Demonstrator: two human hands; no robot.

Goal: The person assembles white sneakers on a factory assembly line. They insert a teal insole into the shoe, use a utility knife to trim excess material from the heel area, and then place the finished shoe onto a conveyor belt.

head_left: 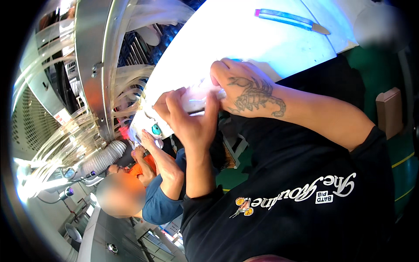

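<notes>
My left hand [185, 115] and my right hand [240, 85] meet at the near edge of a brightly lit white worktop [279, 46]. Between them is a pale, glossy piece [195, 99], washed out by the light, so its kind cannot be made out. The thumb and fingers of my left hand are bent round this piece. My right hand is closed at its right end, with the fingers mostly hidden behind the back of the hand. Beyond them on the worktop lies a slim tool [292, 21] with a blue, patterned body and a tan, pointed tip.
To the left, a co-worker in a blue shirt [159, 207] reaches toward a teal object [156, 129] on a white surface. Another person in orange [146, 168] is farther off. Clear hoses [128, 87], a metal post [94, 74] and a ribbed duct [107, 157] line the left. A cardboard box [389, 113] stands at right.
</notes>
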